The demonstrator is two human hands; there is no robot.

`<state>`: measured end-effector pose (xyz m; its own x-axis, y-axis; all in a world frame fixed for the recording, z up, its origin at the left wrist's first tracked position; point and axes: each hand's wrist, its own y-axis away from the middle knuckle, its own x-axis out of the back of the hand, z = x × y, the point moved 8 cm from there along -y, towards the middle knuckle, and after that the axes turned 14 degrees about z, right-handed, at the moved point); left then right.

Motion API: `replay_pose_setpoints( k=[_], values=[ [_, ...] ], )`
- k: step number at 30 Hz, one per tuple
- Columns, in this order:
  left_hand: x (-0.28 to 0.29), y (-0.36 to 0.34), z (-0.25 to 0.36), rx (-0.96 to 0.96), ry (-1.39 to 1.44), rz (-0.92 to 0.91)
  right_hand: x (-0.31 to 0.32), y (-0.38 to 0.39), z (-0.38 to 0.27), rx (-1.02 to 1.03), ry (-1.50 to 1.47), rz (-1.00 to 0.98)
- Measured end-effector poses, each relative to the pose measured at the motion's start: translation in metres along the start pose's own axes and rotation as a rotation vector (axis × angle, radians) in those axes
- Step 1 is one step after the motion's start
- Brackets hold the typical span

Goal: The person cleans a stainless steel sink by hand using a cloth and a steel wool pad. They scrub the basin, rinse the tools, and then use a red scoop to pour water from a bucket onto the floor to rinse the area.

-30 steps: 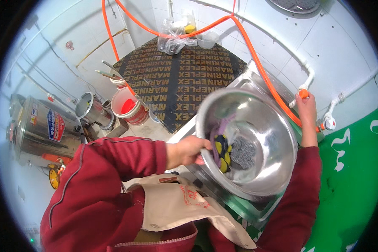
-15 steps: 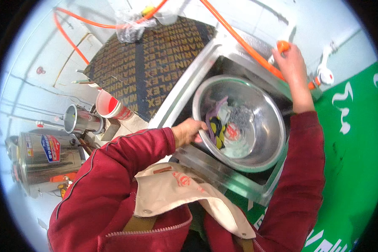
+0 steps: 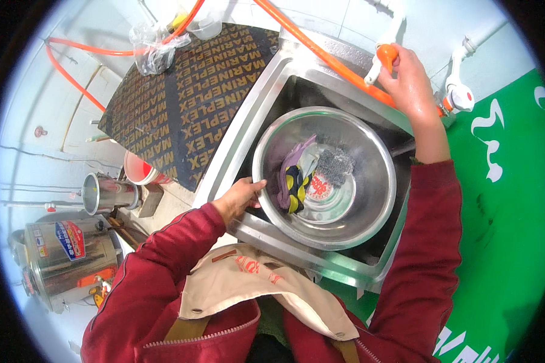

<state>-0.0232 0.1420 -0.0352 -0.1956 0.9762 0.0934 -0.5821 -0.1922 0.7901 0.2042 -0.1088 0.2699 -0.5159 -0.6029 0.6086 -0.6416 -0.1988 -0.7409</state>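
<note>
A round stainless steel basin (image 3: pixel 376 199) rests in the metal sink (image 3: pixel 248 233). My left hand (image 3: pixel 240 198) grips its left rim, thumb over the edge. Inside, against the left wall, lie bunched cloths (image 3: pixel 295 181), purple, pale grey and black with yellow dots. Beside them sits a grey, wiry-looking clump (image 3: pixel 335 163), like a scourer; a little clear liquid seems to cover the bottom. Above the sink's far right corner, my right hand (image 3: pixel 410 85) has its fingers closed around the orange handle of a tap (image 3: pixel 386 55). An orange hose (image 3: pixel 321 51) passes just below that hand.
Left of the sink is a dark printed board (image 3: pixel 188 109), with a clear plastic bag (image 3: pixel 154 54) at its far edge. Further left stand a red and white bucket (image 3: pixel 140 168), a steel pot (image 3: pixel 109 192) and a large steel drum (image 3: pixel 69 260). A second white tap (image 3: pixel 459 97) is mounted on the right.
The view has shifted, so the sink and basin appear further left. Both hands keep their holds on the rim and tap handle. The grey clump looks clearer now.
</note>
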Motion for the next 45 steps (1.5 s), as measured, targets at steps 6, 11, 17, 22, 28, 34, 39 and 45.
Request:
replay_pose_setpoints(
  k=[6,11,17,22,28,34,39,45],
  values=[
    [0.0,0.015,0.102,-0.664,-0.364,0.19,0.003,0.011,0.01,0.065,-0.074,0.112],
    [-0.096,0.01,0.214,-1.506,-0.763,0.205,-0.02,0.106,0.048,-0.611,-0.778,0.546],
    [-0.153,-0.117,0.23,-0.79,-0.295,0.172,-0.192,0.207,0.072,-1.81,-1.557,0.326],
    [-0.239,-0.151,0.193,0.03,0.807,-0.702,-0.234,0.188,0.109,-1.61,-1.648,0.388],
    [-0.248,-0.086,0.175,-0.026,0.747,-0.584,-0.2,0.135,0.12,-0.773,-0.638,0.365],
    [-0.231,-0.078,0.188,-0.36,0.582,-0.25,-0.203,0.155,0.116,-0.655,-0.075,0.047],
    [-0.253,-0.094,0.179,0.011,0.817,-0.53,-0.215,0.196,0.128,-1.2,-0.549,0.122],
    [-0.265,-0.116,0.169,0.137,0.636,-0.71,-0.175,0.217,0.089,-1.564,-1.352,0.072]
  ],
)
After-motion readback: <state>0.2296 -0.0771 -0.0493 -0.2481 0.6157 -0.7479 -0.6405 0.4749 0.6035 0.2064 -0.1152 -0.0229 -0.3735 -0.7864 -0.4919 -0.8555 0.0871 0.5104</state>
